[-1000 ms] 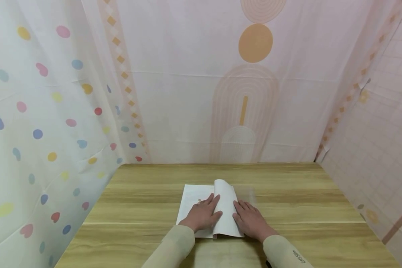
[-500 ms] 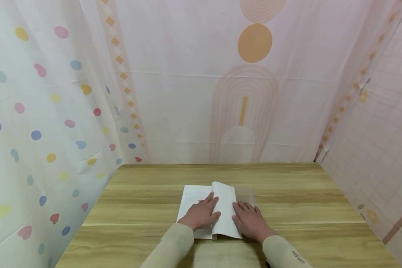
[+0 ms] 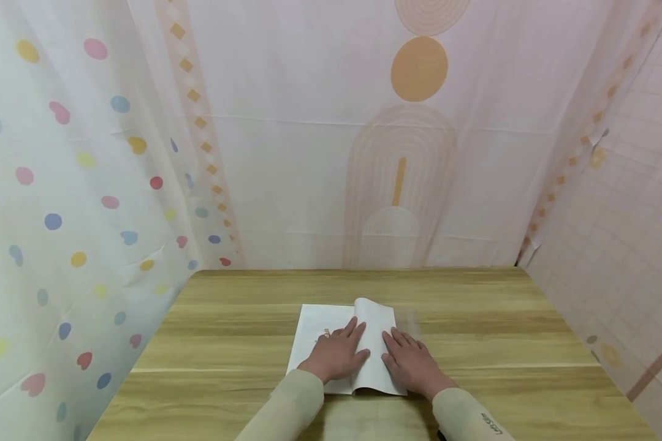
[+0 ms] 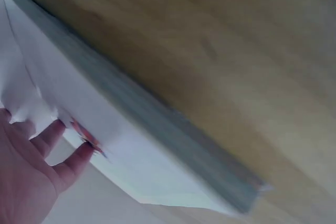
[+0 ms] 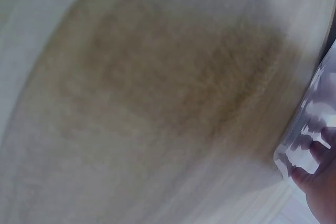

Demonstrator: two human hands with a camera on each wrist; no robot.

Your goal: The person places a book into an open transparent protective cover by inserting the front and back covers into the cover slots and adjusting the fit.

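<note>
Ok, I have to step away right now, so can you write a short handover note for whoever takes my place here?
Left hand: fingers straight, flat on the open book, on its left-hand page.
Right hand: fingers straight, pressing at the right edge of the turned page.
The book lies open on the wooden table, near the front edge, in front of you.
Done: book opened, both hands laid on it.
Left: the middle page bulges up near the spine at its far end; it probably needs smoothing flat.
</note>
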